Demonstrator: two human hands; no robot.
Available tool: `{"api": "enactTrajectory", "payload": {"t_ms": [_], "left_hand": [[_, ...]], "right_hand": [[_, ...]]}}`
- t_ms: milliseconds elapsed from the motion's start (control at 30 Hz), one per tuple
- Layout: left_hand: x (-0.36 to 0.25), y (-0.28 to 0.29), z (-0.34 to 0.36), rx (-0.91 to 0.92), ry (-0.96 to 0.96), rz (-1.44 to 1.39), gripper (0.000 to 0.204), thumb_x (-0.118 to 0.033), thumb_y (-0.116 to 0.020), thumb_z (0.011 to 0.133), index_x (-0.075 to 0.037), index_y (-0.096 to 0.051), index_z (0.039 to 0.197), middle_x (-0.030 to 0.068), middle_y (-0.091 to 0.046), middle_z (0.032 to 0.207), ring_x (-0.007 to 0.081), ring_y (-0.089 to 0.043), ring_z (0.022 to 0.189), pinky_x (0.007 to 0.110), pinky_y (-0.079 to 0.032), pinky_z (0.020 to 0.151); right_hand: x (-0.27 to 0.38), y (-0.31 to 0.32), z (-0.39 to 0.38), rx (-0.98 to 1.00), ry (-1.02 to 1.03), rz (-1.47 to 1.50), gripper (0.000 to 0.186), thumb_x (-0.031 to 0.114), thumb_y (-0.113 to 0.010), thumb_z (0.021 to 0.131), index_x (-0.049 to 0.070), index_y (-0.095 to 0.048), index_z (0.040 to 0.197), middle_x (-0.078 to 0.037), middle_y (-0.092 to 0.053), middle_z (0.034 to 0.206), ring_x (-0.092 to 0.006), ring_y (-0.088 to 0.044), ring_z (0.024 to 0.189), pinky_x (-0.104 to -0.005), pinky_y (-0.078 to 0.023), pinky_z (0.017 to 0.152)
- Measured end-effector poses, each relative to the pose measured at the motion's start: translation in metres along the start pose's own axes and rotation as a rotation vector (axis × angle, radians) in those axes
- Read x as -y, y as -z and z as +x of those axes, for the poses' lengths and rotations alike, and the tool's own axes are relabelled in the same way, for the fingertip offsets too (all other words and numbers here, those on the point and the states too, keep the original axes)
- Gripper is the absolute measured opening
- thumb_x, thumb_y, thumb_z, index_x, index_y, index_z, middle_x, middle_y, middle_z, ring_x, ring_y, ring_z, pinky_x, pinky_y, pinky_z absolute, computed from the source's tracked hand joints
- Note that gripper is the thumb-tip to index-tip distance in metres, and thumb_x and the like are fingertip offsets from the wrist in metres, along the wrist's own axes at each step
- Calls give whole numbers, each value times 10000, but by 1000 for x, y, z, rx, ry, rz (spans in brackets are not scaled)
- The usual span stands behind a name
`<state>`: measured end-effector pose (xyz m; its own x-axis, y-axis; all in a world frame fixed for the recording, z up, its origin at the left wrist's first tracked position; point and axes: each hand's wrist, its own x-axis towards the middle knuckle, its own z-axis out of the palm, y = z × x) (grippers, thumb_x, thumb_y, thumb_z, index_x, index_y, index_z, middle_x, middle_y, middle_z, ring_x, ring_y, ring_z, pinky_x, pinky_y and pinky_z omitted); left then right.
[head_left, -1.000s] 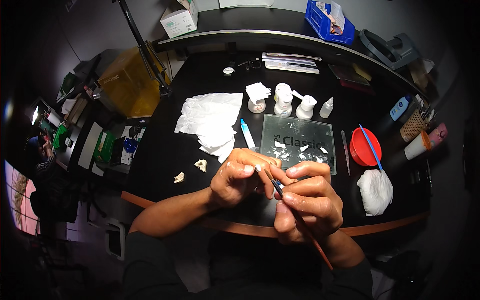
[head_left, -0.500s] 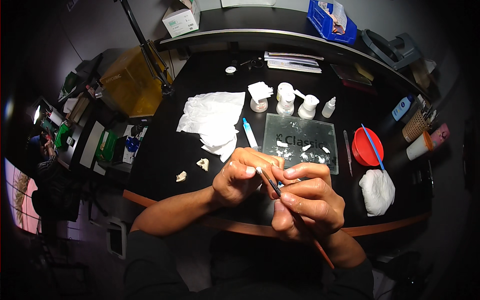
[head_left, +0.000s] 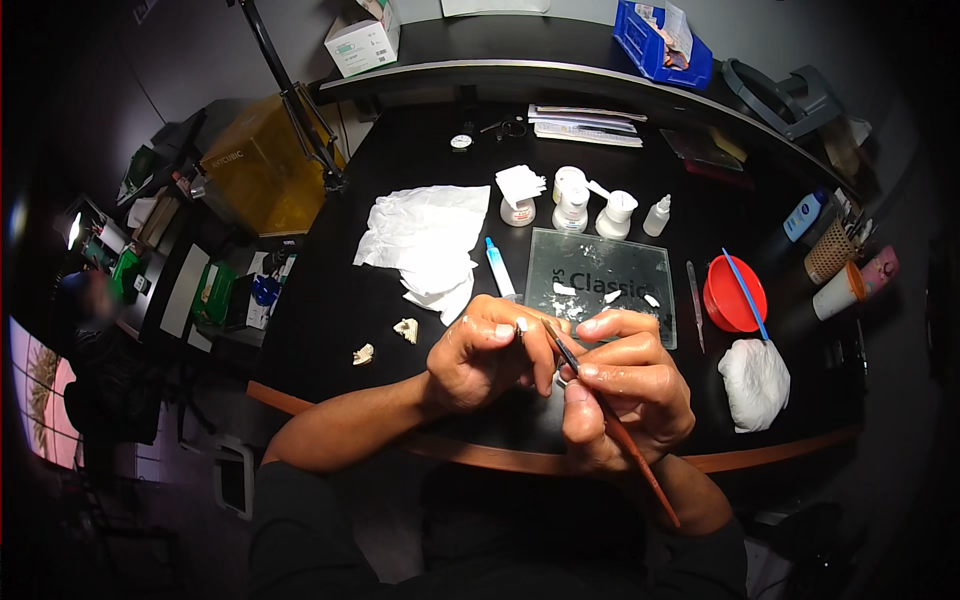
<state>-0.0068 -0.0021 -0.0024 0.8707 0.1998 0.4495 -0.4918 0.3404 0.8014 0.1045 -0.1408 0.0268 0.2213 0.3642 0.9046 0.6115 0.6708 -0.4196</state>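
My left hand (head_left: pixel 478 355) pinches a small white piece (head_left: pixel 521 327) near the thumb tip; whatever else it holds is hidden. In my right hand (head_left: pixel 632 390) is a slim paintbrush (head_left: pixel 644 470) with a red-brown handle and dark ferrule, its tip just right of the white piece. Behind both hands lies a glass slab (head_left: pixel 600 260) with white fragments and powder. Two cream dental-model-like pieces (head_left: pixel 405 330) rest left of my hands. A syringe (head_left: pixel 498 265) with blue end lies beside white tissues (head_left: pixel 420 230).
White jars (head_left: pixel 570 205) and a dropper bottle (head_left: pixel 657 216) stand behind the slab. Right are a red bowl (head_left: pixel 725 305) with blue stick, crumpled tissue (head_left: pixel 752 395) and a holder (head_left: pixel 830 256). A lamp arm (head_left: pixel 300 120) rises back-left; another person (head_left: pixel 85 305) is at far left.
My right hand and brush have shifted slightly right, so the bristles are now apart from the white piece. My left hand has risen only a little.
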Motion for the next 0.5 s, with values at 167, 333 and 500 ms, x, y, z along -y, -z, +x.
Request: {"api": "enactTrajectory", "payload": {"t_ms": [167,333,500], "left_hand": [[0,-1,2,-15,-9,54,574,-378,-441,852,123,-692,729,274,-703,944,225,-558,730,315,-402,586],[0,0,1,-4,-28,42,572,-376,-444,848,124,-697,732,255,-699,902,233,-562,741,322,-404,589],[-2,1,-2,-34,19,33,529,-308,-444,805,149,-699,728,319,-703,896,386,-629,879,445,-483,946]], "right_hand": [[3,0,3,12,22,-13,254,-82,-717,743,16,-638,964,-119,-673,872,-308,-685,922,-382,-580,810],[4,-4,-1,-21,7,-29,249,-89,-737,721,18,-656,931,-105,-675,845,-300,-691,923,-378,-598,793],[8,-3,-2,-5,3,-30,275,-98,-754,695,31,-682,927,-90,-680,842,-294,-698,947,-375,-609,788]]}}
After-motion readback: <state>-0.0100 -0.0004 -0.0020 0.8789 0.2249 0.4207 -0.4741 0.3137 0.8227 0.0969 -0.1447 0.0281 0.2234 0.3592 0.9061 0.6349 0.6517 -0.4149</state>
